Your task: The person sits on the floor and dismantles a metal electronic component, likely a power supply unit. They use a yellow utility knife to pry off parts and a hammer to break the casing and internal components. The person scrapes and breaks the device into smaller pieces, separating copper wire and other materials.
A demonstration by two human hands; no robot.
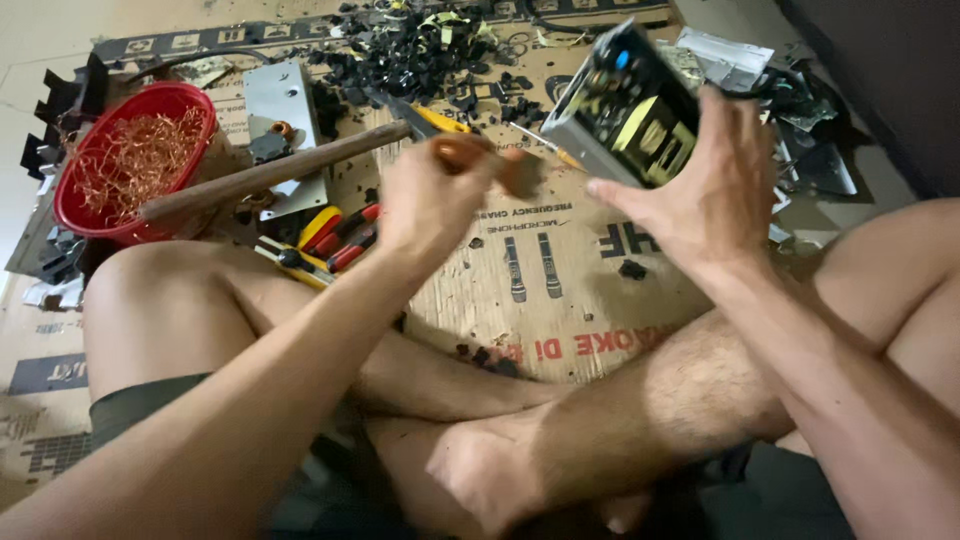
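Red bowl (135,160) of copper wire, far left. Left hand (432,200) closed around a wooden-handled tool (490,160), blurred. Right hand (700,190) clasps a metal power-supply box (625,110), tilted above cardboard (560,290). Risk: tool slipping off the box toward the gripping fingers.

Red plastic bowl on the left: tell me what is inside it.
The red plastic bowl holds a tangled heap of thin copper-coloured wire. The wire covers the bottom, so anything beneath it cannot be seen.
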